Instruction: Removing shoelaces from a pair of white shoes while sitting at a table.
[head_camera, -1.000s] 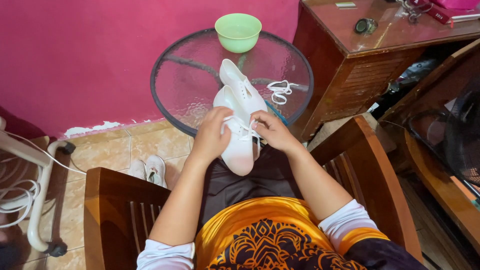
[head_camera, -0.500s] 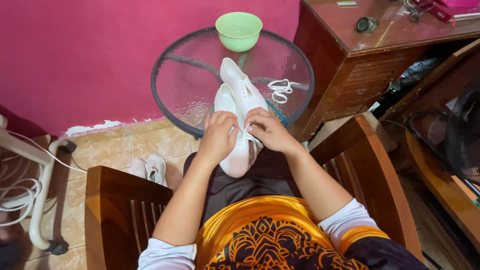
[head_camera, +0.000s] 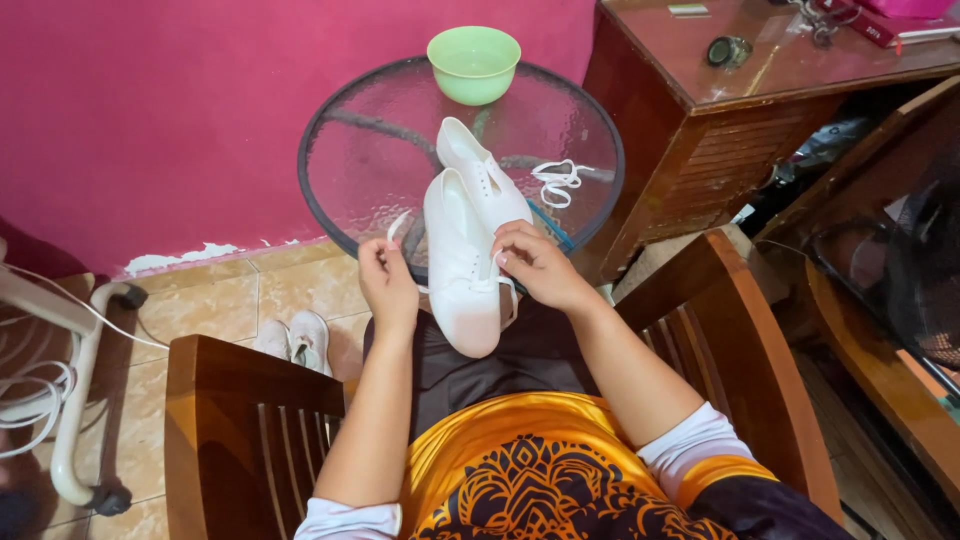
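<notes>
We note lacing barely begun: left hand (head_camera: 388, 285) pinches the lace end (head_camera: 397, 225), right hand (head_camera: 535, 265) grips the near white shoe (head_camera: 460, 265), upper eyelets unlaced.

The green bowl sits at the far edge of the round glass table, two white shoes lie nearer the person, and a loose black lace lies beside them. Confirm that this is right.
One detail is off: the loose lace is white, not black, as the head view shows. The green bowl does sit at the far edge of the round glass table, with the two white shoes nearer the person.
</notes>
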